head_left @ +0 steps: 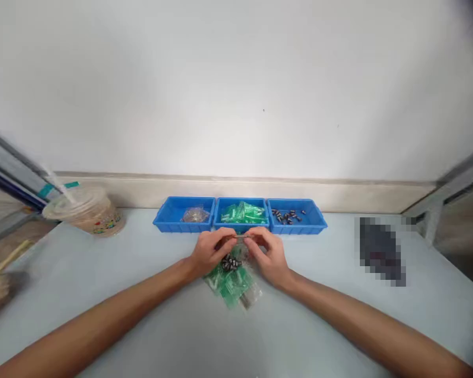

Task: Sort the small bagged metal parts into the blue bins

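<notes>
Between the fingertips of both hands is a thin, pale strip-like piece (242, 236), too small to name. My left hand (215, 253) pinches its left end, and my right hand (268, 256) pinches the right end. Beneath them on the table lies a pile of small clear and green plastic bags (233, 286). A cluster of small dark metallic cylindrical parts (230, 263) rests on top of that pile. The fingers partly hide the upper side of the pile.
Behind my hands stand three blue trays: the left tray (167, 215) holds a clear bag, the middle tray (240, 229) green bags, the right tray (310, 216) loose dark parts. A drink cup (102, 218) with a straw stands left. A blurred dark object (379, 252) lies right.
</notes>
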A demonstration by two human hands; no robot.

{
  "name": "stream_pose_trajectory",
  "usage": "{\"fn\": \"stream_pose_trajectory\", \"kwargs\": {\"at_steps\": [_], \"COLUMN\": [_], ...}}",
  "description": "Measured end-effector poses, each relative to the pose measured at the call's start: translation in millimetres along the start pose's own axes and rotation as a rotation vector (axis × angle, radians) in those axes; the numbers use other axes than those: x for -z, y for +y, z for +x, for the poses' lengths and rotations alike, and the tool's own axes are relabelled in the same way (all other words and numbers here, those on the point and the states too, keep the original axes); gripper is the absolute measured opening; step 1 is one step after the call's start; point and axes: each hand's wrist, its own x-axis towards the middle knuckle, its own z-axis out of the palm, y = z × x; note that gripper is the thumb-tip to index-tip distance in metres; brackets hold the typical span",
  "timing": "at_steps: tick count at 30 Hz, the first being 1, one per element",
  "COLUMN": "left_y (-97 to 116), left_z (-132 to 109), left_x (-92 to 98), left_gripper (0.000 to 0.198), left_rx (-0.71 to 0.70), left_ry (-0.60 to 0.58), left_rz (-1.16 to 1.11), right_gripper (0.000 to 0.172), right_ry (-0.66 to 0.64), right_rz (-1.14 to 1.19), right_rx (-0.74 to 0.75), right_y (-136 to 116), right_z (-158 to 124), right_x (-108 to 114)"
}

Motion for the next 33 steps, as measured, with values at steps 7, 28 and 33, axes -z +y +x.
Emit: {"fn": "stream_pose_trajectory", "kwargs": {"at_steps": [7, 28, 33], "left_y": [1.7, -5.3, -4.6], "left_z": [0.7, -6.1, -5.3], "left_x": [0.7, -3.2, -2.5], "left_gripper": [0.024, 0.017, 0.016], "left_rx": [0.014, 0.011, -0.011], "left_ry": [-0.005, 0.004, 0.049], "left_rz": [-0.024, -0.192, -0.154], "right_gripper": [0.009, 0.012, 0.012], "right_ry": [0.0, 0.007, -0.02], "right_rz": [0.0, -0.091, -0.066], "right_rx": [-0.003, 0.125, 0.052], "right_y": [-0.6, -4.7, -2.9], "right_z": [0.0, 3.4, 3.2], "right_x": [1.3, 3.2, 2.3]}}
